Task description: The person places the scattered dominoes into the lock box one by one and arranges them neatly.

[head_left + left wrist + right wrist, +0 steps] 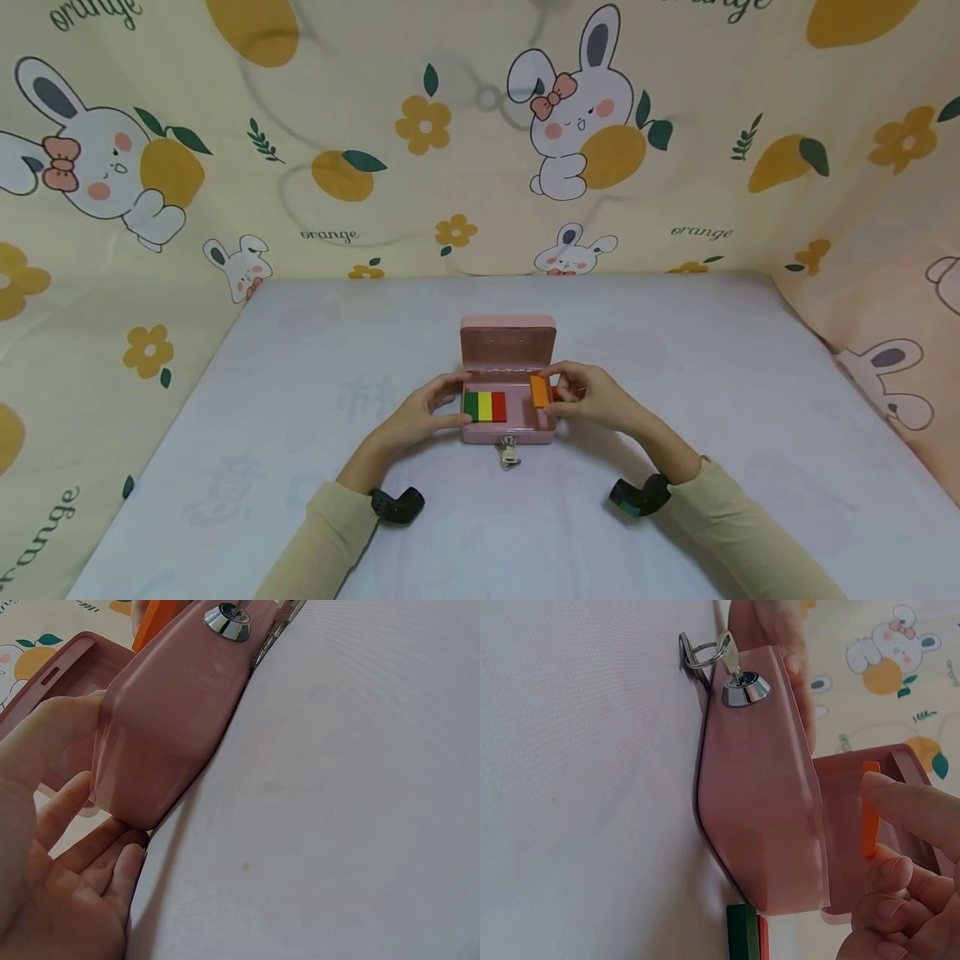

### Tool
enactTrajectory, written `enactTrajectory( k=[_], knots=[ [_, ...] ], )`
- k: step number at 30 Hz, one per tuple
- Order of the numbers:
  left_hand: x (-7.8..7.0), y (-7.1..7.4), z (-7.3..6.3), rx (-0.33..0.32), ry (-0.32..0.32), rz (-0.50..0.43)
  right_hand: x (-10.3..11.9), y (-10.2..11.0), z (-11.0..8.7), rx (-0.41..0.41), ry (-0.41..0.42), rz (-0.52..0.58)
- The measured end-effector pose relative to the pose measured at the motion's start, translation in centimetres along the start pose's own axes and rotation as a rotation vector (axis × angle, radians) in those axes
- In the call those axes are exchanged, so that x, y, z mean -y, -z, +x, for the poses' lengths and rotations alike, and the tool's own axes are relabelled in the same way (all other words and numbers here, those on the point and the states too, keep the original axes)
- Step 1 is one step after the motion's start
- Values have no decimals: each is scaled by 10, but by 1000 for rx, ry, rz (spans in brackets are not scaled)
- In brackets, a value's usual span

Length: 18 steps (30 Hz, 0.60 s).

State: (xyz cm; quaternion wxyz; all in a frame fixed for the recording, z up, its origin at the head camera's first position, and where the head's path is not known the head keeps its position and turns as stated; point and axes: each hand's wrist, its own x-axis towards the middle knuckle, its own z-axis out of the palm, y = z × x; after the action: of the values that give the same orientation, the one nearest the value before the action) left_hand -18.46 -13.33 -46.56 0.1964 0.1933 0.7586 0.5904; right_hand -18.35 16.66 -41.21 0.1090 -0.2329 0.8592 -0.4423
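Observation:
A pink metal cash box (487, 436) stands on the table with its lid (508, 346) raised. Inside, at the left, green (471, 407), yellow (485, 407) and red (498, 407) blocks lie side by side. My left hand (412, 414) grips the left end of the box, thumb at the front rim and fingers round the side. Between thumb and fingers, my right hand (600, 402) pinches an orange block (539, 392) above the right part of the box. The right wrist view shows this orange block (870, 814) edge-on.
Keys on a ring (707, 656) hang from the lock (745, 690) on the box's front. By the right end of the box, a green block (742, 934) and a red block (763, 937) sit on the white-covered table (480, 533). Patterned cloth (480, 192) encloses the table.

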Motion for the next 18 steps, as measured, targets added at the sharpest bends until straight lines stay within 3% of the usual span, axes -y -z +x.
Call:
enactTrajectory(
  k=[18],
  knots=[
    [2,1,0,1,-3,-4,-2,-9,4,13,53,32]
  ],
)
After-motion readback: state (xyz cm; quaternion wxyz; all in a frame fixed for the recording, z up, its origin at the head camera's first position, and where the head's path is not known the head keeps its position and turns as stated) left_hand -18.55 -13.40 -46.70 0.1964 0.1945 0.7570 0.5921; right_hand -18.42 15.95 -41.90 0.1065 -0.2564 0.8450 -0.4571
